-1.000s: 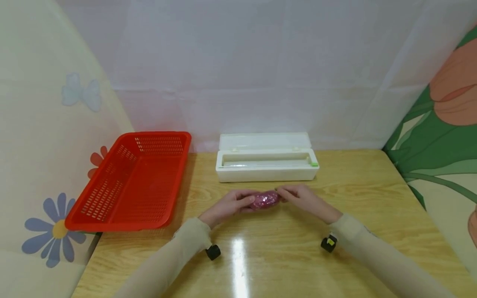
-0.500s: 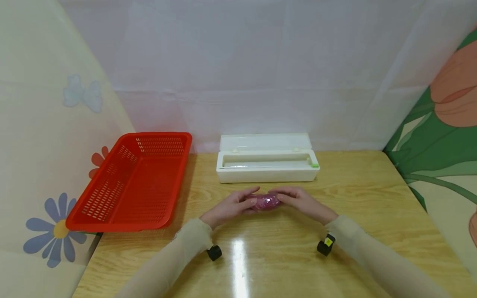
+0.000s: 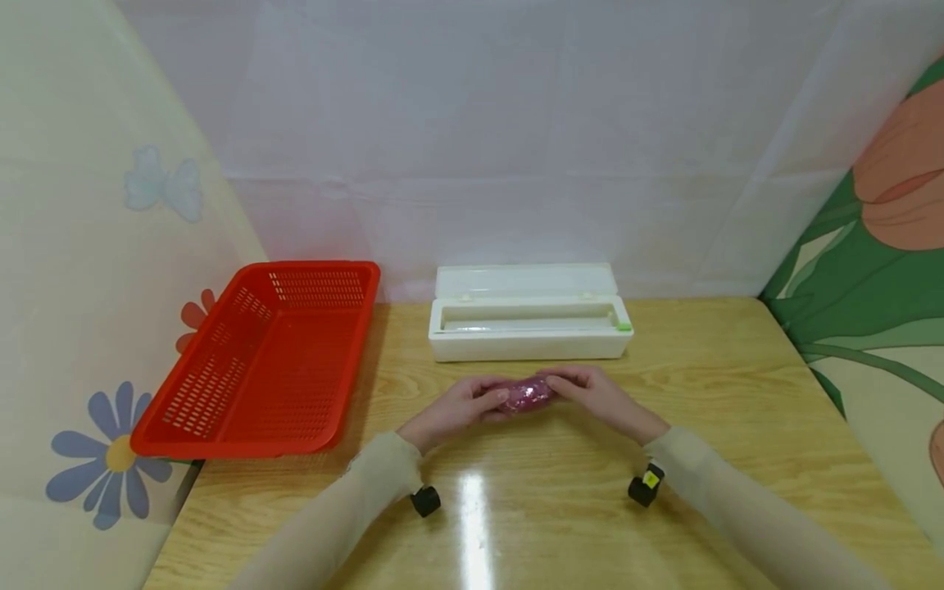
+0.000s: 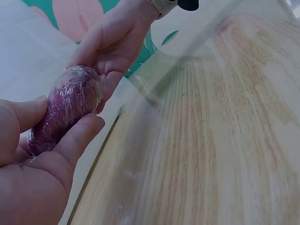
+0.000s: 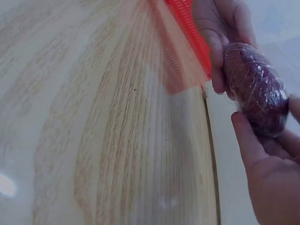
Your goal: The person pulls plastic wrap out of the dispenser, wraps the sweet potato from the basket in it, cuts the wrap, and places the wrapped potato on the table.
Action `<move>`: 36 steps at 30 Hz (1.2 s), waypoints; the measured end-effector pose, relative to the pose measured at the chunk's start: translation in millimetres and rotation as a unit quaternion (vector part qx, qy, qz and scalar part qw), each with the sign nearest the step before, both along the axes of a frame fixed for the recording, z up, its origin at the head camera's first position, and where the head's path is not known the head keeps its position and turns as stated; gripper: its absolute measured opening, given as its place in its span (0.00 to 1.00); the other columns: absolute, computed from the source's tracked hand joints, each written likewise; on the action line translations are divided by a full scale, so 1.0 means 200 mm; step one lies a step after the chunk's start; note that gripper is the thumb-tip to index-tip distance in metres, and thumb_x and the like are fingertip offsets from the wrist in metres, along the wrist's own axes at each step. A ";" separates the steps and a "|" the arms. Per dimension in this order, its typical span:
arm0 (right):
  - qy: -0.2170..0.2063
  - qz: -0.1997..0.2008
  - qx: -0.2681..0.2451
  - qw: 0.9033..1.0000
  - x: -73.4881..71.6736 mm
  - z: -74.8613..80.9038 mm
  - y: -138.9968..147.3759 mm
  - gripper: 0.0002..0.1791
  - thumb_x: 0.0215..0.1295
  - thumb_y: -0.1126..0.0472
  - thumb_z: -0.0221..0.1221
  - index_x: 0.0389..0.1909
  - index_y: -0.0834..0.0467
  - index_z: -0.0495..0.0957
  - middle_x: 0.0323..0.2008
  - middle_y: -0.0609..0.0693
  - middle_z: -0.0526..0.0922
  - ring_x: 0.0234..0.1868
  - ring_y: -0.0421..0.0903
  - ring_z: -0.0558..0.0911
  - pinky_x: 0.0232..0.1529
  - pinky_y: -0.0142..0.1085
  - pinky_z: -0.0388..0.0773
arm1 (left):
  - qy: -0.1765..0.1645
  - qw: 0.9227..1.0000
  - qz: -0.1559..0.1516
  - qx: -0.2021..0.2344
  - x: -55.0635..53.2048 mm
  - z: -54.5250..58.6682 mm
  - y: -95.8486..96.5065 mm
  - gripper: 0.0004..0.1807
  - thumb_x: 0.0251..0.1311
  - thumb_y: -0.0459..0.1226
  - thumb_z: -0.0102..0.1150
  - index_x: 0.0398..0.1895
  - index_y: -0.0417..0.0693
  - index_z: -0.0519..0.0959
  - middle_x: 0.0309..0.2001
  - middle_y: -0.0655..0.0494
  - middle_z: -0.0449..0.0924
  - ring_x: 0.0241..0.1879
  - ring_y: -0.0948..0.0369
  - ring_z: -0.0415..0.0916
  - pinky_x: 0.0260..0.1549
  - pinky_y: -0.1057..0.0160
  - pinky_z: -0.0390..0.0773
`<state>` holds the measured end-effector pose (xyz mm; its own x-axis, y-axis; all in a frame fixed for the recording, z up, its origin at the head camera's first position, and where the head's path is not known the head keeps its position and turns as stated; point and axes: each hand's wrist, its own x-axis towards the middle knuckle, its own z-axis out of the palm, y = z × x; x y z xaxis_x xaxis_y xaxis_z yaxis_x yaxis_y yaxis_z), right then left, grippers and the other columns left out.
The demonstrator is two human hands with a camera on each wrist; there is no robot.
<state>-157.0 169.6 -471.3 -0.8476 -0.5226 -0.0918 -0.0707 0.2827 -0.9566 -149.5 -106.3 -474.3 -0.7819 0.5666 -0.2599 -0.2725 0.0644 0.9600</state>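
Observation:
A purple oblong thing wrapped in shiny cling film (image 3: 529,395), perhaps a sweet potato, is held between both hands above the table. My left hand (image 3: 460,407) grips its left end, thumb on the near side and fingers behind. Round the right end, my right hand (image 3: 601,401) holds it with thumb and fingers. Close up in the left wrist view, the wrapped purple thing (image 4: 65,108) shows wrinkled film layers. From the right wrist, the wrapped purple thing (image 5: 255,86) looks wholly covered. Just behind the hands stands a white cling film dispenser box (image 3: 529,346), its lid raised.
A red plastic basket (image 3: 295,360) with slotted sides stands at the left of the wooden table (image 3: 560,524). The dispenser has a green slider (image 3: 624,327) at its right end. White cloth (image 3: 516,147) hangs behind the table.
My right hand has shifted slightly left, its fingers moving from the tip onto the wrapped thing's right end. My left forefinger lifted half a second ago and is down again. Basket and dispenser stayed put.

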 end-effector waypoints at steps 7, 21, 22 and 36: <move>-0.012 0.015 -0.021 1.000 0.01 0.00 0.00 0.28 0.75 0.54 0.62 0.71 0.60 0.73 0.66 0.61 0.78 0.64 0.56 0.79 0.61 0.37 0.80 | 0.001 1.000 0.016 0.016 0.00 0.01 -0.01 0.26 0.79 0.33 0.52 0.75 0.35 0.65 0.68 0.31 0.70 0.58 0.49 0.81 0.60 0.54 0.81; 0.021 0.020 -0.036 0.999 0.03 -0.02 0.00 0.26 0.78 0.58 0.58 0.73 0.61 0.71 0.70 0.62 0.75 0.68 0.60 0.76 0.62 0.34 0.78 | 0.001 1.000 0.006 0.015 0.00 0.00 -0.01 0.23 0.81 0.36 0.50 0.72 0.33 0.70 0.68 0.33 0.71 0.56 0.52 0.82 0.56 0.58 0.83; 0.025 0.020 -0.033 0.999 0.03 -0.01 0.00 0.27 0.79 0.57 0.58 0.73 0.63 0.70 0.70 0.63 0.74 0.67 0.61 0.77 0.62 0.34 0.78 | -0.002 1.000 0.007 0.014 -0.01 0.00 -0.01 0.23 0.81 0.36 0.49 0.72 0.33 0.70 0.68 0.34 0.72 0.57 0.52 0.82 0.56 0.58 0.83; 0.064 0.062 -0.017 0.996 0.02 -0.02 0.02 0.27 0.83 0.62 0.50 0.77 0.65 0.63 0.69 0.68 0.73 0.54 0.58 0.84 0.56 0.47 0.84 | -0.006 1.000 0.014 0.026 0.02 0.00 -0.01 0.25 0.81 0.36 0.49 0.73 0.31 0.67 0.70 0.33 0.69 0.57 0.53 0.80 0.58 0.58 0.82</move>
<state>-152.6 173.9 -475.8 -0.7802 -0.6246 0.0332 -0.2253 0.2311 -0.9465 -146.3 -107.4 -475.3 -0.7946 0.5575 -0.2402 -0.2850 0.0067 0.9585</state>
